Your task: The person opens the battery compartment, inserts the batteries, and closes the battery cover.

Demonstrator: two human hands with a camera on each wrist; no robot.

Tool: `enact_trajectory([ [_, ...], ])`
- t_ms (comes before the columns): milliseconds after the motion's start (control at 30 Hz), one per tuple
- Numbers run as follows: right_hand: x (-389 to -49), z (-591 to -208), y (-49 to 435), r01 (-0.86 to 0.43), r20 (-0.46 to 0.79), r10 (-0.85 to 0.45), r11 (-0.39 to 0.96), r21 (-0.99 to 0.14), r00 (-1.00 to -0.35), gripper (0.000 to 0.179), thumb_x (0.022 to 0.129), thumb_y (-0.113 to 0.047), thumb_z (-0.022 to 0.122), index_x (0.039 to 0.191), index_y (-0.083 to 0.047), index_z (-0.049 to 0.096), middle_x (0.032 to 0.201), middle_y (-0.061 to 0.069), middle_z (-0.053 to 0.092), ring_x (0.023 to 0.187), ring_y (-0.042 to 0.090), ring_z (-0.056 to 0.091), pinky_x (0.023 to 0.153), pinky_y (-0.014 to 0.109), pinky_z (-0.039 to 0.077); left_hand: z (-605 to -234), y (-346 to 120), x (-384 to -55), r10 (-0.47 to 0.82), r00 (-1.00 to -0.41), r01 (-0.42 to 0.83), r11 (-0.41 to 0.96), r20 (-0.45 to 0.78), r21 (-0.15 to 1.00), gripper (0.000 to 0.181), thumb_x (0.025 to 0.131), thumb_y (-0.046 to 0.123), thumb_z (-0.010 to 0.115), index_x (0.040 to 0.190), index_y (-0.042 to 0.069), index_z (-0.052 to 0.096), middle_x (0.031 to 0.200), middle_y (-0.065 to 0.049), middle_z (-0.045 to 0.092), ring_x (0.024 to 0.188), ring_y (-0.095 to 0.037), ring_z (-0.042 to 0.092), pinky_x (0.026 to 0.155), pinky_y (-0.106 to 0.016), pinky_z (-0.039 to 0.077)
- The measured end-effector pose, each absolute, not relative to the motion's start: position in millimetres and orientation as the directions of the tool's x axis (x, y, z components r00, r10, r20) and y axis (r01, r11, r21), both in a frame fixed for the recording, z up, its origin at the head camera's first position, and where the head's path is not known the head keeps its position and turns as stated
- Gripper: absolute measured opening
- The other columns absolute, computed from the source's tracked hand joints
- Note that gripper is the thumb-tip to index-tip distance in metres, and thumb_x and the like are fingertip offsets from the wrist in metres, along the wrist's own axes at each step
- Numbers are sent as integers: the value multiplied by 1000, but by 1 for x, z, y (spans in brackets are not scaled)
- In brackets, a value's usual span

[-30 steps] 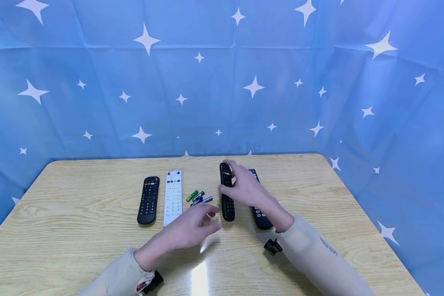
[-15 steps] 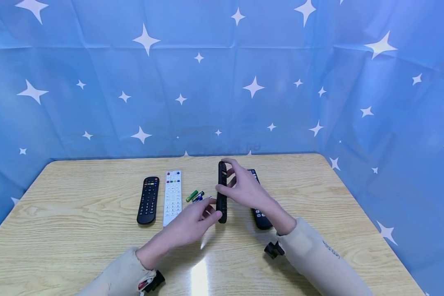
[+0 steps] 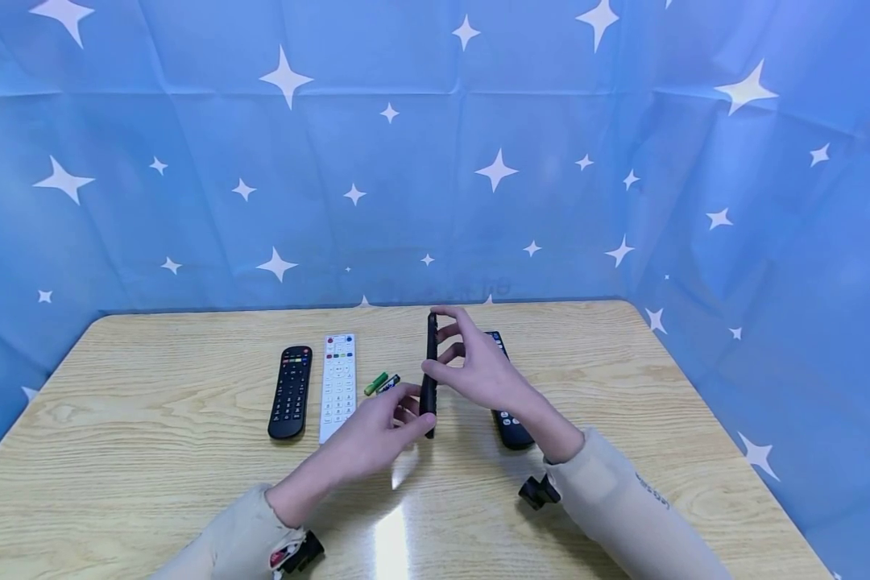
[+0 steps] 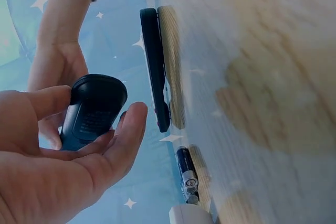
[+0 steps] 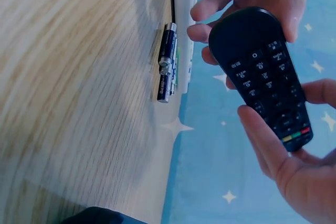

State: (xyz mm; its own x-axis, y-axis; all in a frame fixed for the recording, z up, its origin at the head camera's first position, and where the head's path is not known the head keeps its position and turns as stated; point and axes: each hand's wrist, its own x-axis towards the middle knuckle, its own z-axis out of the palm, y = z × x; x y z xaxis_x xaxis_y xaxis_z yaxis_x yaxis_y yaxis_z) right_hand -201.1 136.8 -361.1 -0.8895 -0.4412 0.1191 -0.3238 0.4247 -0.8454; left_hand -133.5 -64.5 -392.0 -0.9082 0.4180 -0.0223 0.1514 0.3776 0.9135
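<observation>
A black remote control (image 3: 431,379) is held up on its edge over the table's middle, its back turned to the left. My right hand (image 3: 482,366) grips its far half, thumb on one side and fingers on the other. My left hand (image 3: 370,435) holds the near end between thumb and fingers. The left wrist view shows the remote's back (image 4: 100,108) with faint printing; the right wrist view shows its buttons (image 5: 262,77). Close by the left fingers lie several batteries, green ones (image 3: 375,383) and dark blue ones (image 5: 167,51), partly hidden by that hand in the head view.
On the wooden table (image 3: 152,467), a white remote (image 3: 338,383) and a black one (image 3: 291,392) lie to the left. Another black remote (image 3: 515,431) lies under the right forearm. A blue star-patterned curtain (image 3: 435,201) stands behind the table's far edge.
The right hand has turned the remote from buttons up onto its edge, shifting it slightly left. My left hand has closed in and taken hold of its near end.
</observation>
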Motion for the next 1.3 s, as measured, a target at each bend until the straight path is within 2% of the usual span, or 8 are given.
enact_trajectory([
  [300, -198, -359, 136, -276, 131, -469, 255, -927, -874, 69, 97, -6, 69, 154, -23, 35, 135, 18, 52, 97, 29, 68, 79, 50, 61, -394, -63, -133, 310, -950, 67, 300, -31, 952, 44, 96, 26, 76, 128, 2, 59, 111, -6, 65, 97, -17, 65, 81, -34, 57],
  [500, -198, -359, 135, -260, 135, -493, 195, -946, -859, 70, 98, -2, 65, 157, -21, 31, 139, 23, 48, 102, 33, 67, 79, 43, 62, -393, -63, -133, 281, -959, 46, 277, -35, 960, 46, 92, 24, 80, 126, 2, 57, 108, -6, 65, 94, -18, 66, 81, -35, 57],
  [667, -198, -360, 135, -233, 123, -504, 160, -959, -855, 71, 99, 1, 63, 158, -21, 30, 141, 23, 48, 110, 35, 65, 81, 43, 61, -393, -64, -133, 269, -962, 42, 292, -39, 956, 51, 90, 25, 81, 128, 5, 54, 103, -6, 64, 91, -20, 64, 79, -38, 55],
  [833, -198, -360, 134, -251, 145, -482, 165, -954, -864, 65, 99, -2, 64, 156, -17, 36, 136, 23, 55, 114, 36, 63, 78, 43, 62, -394, -64, -134, 247, -969, 55, 318, -27, 946, 53, 87, 25, 85, 124, 5, 53, 98, -7, 64, 86, -20, 62, 76, -36, 53],
  [1033, -199, -361, 135, -278, 180, -446, 163, -947, -877, 59, 99, -4, 66, 152, -14, 45, 129, 21, 58, 110, 35, 64, 73, 46, 63, -395, -65, -134, 246, -969, 108, 340, 22, 934, 55, 84, 24, 88, 120, 3, 52, 92, -6, 64, 81, -18, 61, 72, -33, 52],
  [1300, -200, -360, 137, -188, 139, -405, 85, -978, -904, 60, 97, 0, 65, 152, -14, 46, 126, 22, 58, 109, 35, 64, 73, 48, 62, -395, -66, -133, 246, -968, 129, 327, 47, 936, 52, 88, 21, 84, 125, 3, 53, 100, -7, 62, 86, -19, 62, 74, -31, 55],
])
